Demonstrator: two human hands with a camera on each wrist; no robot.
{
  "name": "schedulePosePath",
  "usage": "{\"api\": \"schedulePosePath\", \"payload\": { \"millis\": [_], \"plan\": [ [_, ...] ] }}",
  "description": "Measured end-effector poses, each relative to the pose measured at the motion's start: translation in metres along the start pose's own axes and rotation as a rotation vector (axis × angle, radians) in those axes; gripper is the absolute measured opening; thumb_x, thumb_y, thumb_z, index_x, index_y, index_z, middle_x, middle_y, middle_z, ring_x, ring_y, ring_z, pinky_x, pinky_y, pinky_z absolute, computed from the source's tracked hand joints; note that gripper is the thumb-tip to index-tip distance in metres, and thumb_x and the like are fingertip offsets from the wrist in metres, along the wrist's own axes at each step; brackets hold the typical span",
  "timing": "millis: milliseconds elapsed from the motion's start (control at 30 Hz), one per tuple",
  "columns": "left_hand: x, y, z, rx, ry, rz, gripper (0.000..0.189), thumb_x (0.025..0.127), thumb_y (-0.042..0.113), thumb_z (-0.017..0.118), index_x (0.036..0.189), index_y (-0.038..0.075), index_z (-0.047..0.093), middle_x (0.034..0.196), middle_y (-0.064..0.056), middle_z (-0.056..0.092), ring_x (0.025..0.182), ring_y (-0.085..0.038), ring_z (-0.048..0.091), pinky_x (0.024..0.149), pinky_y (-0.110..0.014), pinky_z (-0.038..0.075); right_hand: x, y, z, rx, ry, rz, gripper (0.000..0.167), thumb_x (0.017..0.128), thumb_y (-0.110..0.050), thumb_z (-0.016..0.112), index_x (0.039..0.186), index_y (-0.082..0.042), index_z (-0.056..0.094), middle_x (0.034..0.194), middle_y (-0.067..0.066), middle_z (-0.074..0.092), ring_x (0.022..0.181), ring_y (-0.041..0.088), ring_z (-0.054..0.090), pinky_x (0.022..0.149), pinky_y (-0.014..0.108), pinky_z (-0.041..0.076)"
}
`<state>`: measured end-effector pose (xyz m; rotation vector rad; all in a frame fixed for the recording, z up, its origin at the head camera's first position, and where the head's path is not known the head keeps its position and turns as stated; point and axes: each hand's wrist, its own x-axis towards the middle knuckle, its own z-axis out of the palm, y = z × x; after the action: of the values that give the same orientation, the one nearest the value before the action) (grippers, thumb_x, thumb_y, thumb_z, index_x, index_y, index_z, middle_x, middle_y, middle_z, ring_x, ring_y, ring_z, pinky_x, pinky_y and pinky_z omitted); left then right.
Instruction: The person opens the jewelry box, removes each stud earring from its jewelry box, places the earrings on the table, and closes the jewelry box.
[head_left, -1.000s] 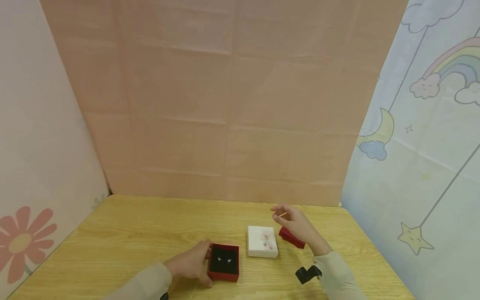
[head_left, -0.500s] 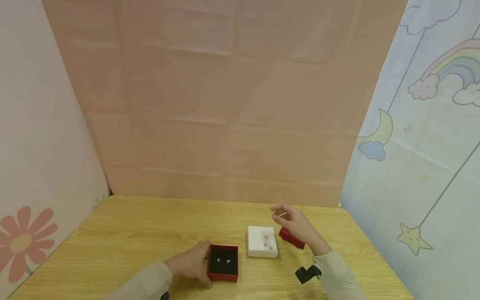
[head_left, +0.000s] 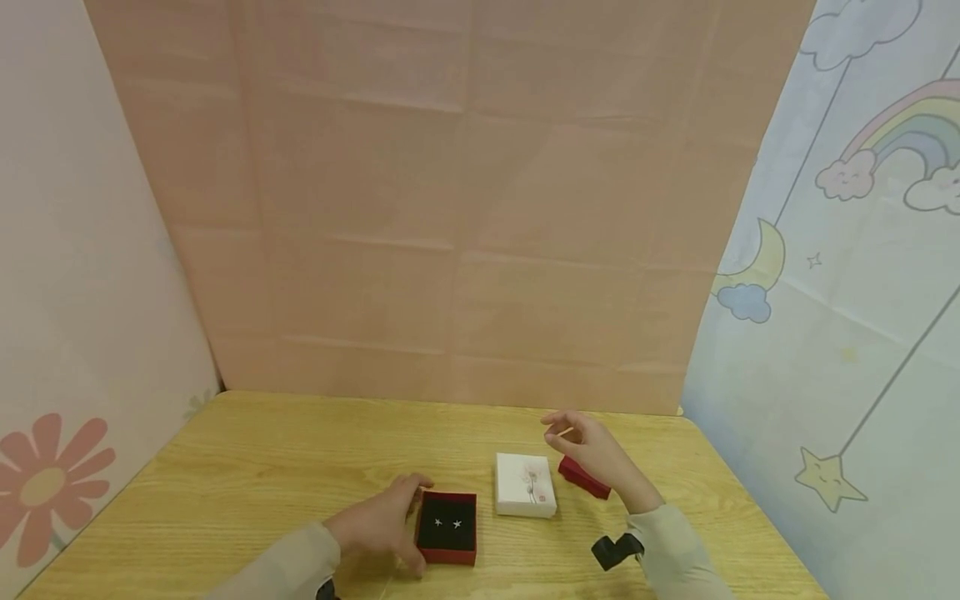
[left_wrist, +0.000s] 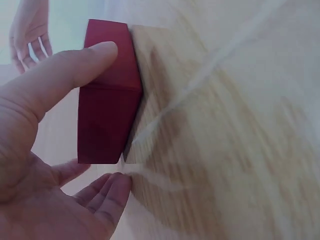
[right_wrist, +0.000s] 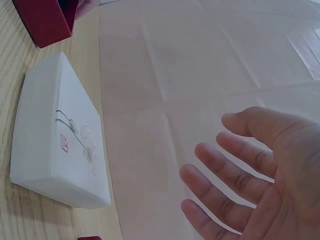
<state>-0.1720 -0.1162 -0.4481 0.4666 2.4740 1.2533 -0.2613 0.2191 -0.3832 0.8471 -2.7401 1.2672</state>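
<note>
A small red box (head_left: pixel 447 557) without a cover sits on the table with a black pad (head_left: pixel 429 542) inside. Two star-shaped silver stud earrings (head_left: pixel 457 524) show on the pad. My left hand (head_left: pixel 377 521) is spread at the box's left side, thumb near the front corner and index finger raised off the back corner. In the left wrist view the thumb overlaps the red box (left_wrist: pixel 107 120), fingers relaxed beyond it. My right hand (head_left: pixel 592 450) hovers with loosely bent fingers, holding nothing, above a red lid-like piece (head_left: pixel 581 478), which it partly hides.
A white box (head_left: pixel 524 485) with a flower print stands between the red box and the red piece. The wooden table (head_left: pixel 300 442) is bounded by a peach cloth (head_left: pixel 450 208) behind and printed curtains at both sides. A dark band (head_left: pixel 617 551) hangs by the right sleeve.
My left hand's fingers have loosened and lifted away from the red box, and the hand has shifted slightly left. My right hand holds its place.
</note>
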Motion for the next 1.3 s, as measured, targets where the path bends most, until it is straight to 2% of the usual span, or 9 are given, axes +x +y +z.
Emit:
{"api": "schedulePosePath", "payload": {
  "millis": [133, 267, 467, 700, 933, 1133, 1300],
  "plan": [
    [0.001, -0.002, -0.001, -0.082, -0.011, -0.003, 0.1, 0.058, 0.013, 0.093, 0.139, 0.004, 0.035, 0.14, -0.017, 0.037, 0.13, -0.044, 0.039, 0.105, -0.059, 0.034, 0.0, 0.0, 0.0, 0.002, -0.002, 0.001, 0.028, 0.094, -0.023, 0.063, 0.12, -0.012, 0.061, 0.102, 0.004, 0.065, 0.097, 0.024, 0.066, 0.076, 0.023, 0.053],
    [0.001, -0.002, -0.001, -0.113, -0.013, 0.004, 0.096, 0.058, 0.009, 0.091, 0.137, 0.003, 0.037, 0.139, -0.016, 0.04, 0.13, -0.044, 0.04, 0.106, -0.062, 0.031, 0.001, 0.003, 0.001, -0.002, -0.001, 0.003, 0.028, 0.094, -0.025, 0.063, 0.119, -0.012, 0.061, 0.102, 0.004, 0.065, 0.096, 0.023, 0.066, 0.076, 0.023, 0.053],
    [0.0, -0.002, 0.0, -0.126, -0.005, 0.055, 0.088, 0.06, 0.003, 0.088, 0.133, 0.001, 0.04, 0.133, -0.016, 0.045, 0.127, -0.045, 0.043, 0.105, -0.062, 0.032, 0.002, 0.002, 0.003, -0.001, -0.006, 0.007, 0.028, 0.094, -0.026, 0.063, 0.119, -0.013, 0.061, 0.103, 0.004, 0.065, 0.094, 0.02, 0.066, 0.077, 0.027, 0.054],
    [0.0, -0.002, -0.001, -0.135, -0.017, 0.052, 0.082, 0.06, 0.003, 0.088, 0.129, 0.004, 0.044, 0.13, -0.011, 0.05, 0.125, -0.039, 0.046, 0.107, -0.06, 0.032, 0.003, -0.007, 0.014, 0.029, -0.031, -0.03, 0.028, 0.094, -0.025, 0.063, 0.119, -0.013, 0.062, 0.103, 0.005, 0.066, 0.094, 0.021, 0.066, 0.076, 0.029, 0.054],
    [0.0, -0.003, -0.002, -0.132, -0.027, 0.066, 0.082, 0.06, 0.005, 0.088, 0.129, 0.004, 0.044, 0.127, -0.008, 0.052, 0.124, -0.035, 0.047, 0.107, -0.058, 0.032, 0.001, -0.031, 0.046, 0.063, -0.114, -0.048, 0.024, 0.095, -0.026, 0.062, 0.117, -0.018, 0.063, 0.114, 0.003, 0.064, 0.1, 0.021, 0.063, 0.083, 0.029, 0.053],
    [0.002, -0.004, -0.002, -0.106, -0.023, 0.078, 0.08, 0.059, 0.006, 0.089, 0.126, 0.004, 0.045, 0.123, -0.007, 0.055, 0.121, -0.031, 0.05, 0.106, -0.059, 0.032, -0.006, -0.052, 0.086, 0.11, -0.211, -0.107, 0.022, 0.094, -0.022, 0.063, 0.114, -0.013, 0.064, 0.119, 0.005, 0.058, 0.112, 0.032, 0.056, 0.093, 0.043, 0.051],
    [0.003, -0.004, -0.002, -0.112, -0.036, 0.089, 0.077, 0.061, 0.005, 0.088, 0.125, 0.004, 0.045, 0.121, -0.006, 0.056, 0.117, -0.026, 0.052, 0.105, -0.054, 0.035, -0.014, -0.058, 0.112, 0.038, -0.269, -0.1, 0.02, 0.092, -0.02, 0.065, 0.111, -0.014, 0.065, 0.128, 0.01, 0.055, 0.121, 0.034, 0.051, 0.099, 0.053, 0.044]
  ]
}}
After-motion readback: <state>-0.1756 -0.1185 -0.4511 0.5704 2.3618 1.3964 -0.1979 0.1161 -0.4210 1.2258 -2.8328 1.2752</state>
